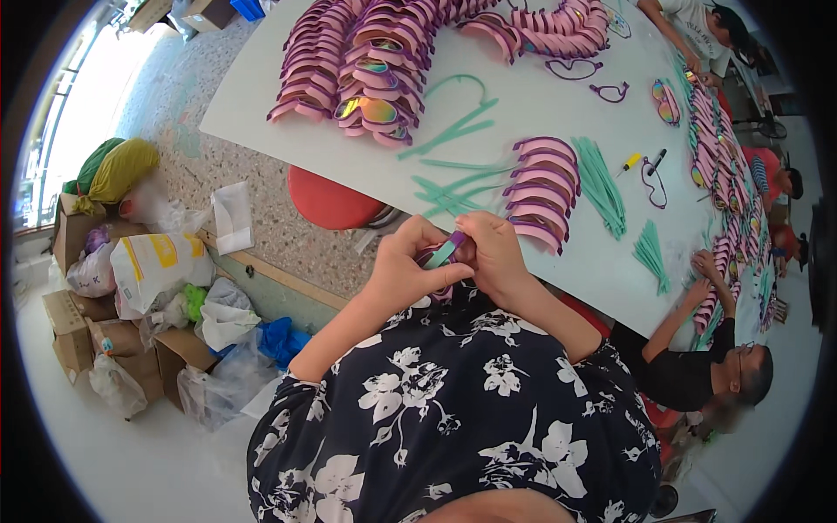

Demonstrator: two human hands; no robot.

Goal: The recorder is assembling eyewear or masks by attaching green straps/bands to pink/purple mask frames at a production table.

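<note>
Close to my body, at the near edge of the table, both hands hold a purple and pink goggle frame with a teal strap (445, 250) at its side. My left hand (405, 261) has its fingers closed around the left part of the frame. The fingers of my right hand (495, 253) pinch the purple end by the strap. Much of the frame is hidden behind my fingers. Just beyond my right hand, a row of pink and purple goggle frames (542, 193) lies nested on the table. Loose teal strips (453, 196) are scattered beyond my hands.
Long stacks of goggles (379, 74) fill the far left of the white table (349, 161). Teal strip bundles (600, 187), a yellow screwdriver (631, 162) and single purple frames (654, 183) lie to the right. A red stool (336, 199) stands left; co-workers (711, 375) sit right.
</note>
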